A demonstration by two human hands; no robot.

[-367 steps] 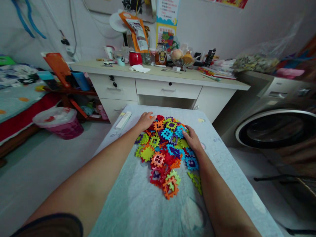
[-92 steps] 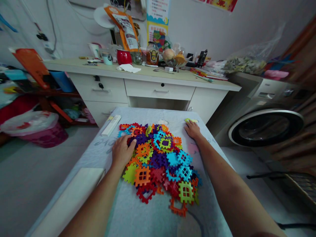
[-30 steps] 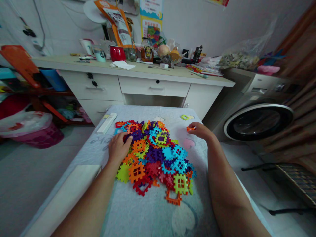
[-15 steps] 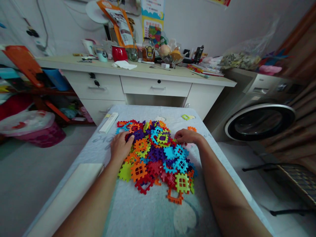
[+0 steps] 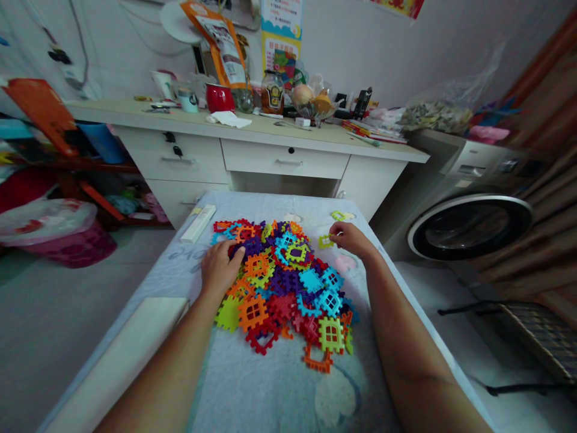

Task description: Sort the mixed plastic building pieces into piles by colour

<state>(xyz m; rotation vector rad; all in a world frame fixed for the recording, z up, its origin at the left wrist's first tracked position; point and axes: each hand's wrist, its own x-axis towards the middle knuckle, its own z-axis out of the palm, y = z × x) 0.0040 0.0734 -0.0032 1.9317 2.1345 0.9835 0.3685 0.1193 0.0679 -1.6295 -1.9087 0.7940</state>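
A heap of notched plastic building blocks (image 5: 285, 279) in red, orange, blue, purple and yellow-green lies on the cloth-covered table (image 5: 265, 391). My left hand (image 5: 222, 264) rests against the heap's left side, thumb spread from the fingers, touching a purple block (image 5: 250, 246). To the right of the heap, my right hand (image 5: 350, 238) pinches a yellow-green block (image 5: 325, 241) between thumb and fingers. Another yellow-green block (image 5: 338, 214) lies farther back on the cloth, beyond the right hand.
A long white box (image 5: 199, 223) lies at the table's back left, and a white board (image 5: 130, 343) runs along its left edge. Behind stands a white desk (image 5: 283, 157) with jars and a red pot (image 5: 220, 98). A washing machine (image 5: 469, 180) is at the right.
My right hand has lifted away from the heap, moving right and slightly back, with a yellow-green block now in its fingers. My left hand has stayed in place.
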